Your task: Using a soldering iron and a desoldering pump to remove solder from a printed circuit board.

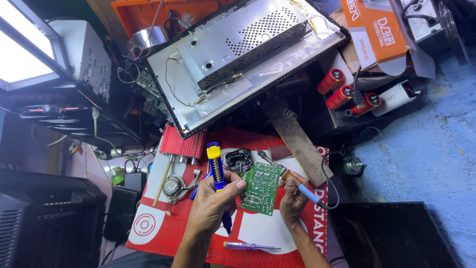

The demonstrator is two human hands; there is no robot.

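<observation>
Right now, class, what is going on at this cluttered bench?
A person holds a green circuit board between both hands. The left hand also grips a blue and yellow desoldering pump, and the right hand holds a soldering iron against the board's edge. A purple screwdriver lies on the red mat below.

An opened flat-screen set (pixel 248 59) with a perforated metal cover lies far and centre. Three red capacitors (pixel 347 92) sit to the right, beside an orange cardboard box (pixel 379 34). A red finned amplifier (pixel 182 145) rests left of centre. A purple-handled screwdriver (pixel 250 246) lies near, on the red-and-white mat (pixel 163 228).
</observation>
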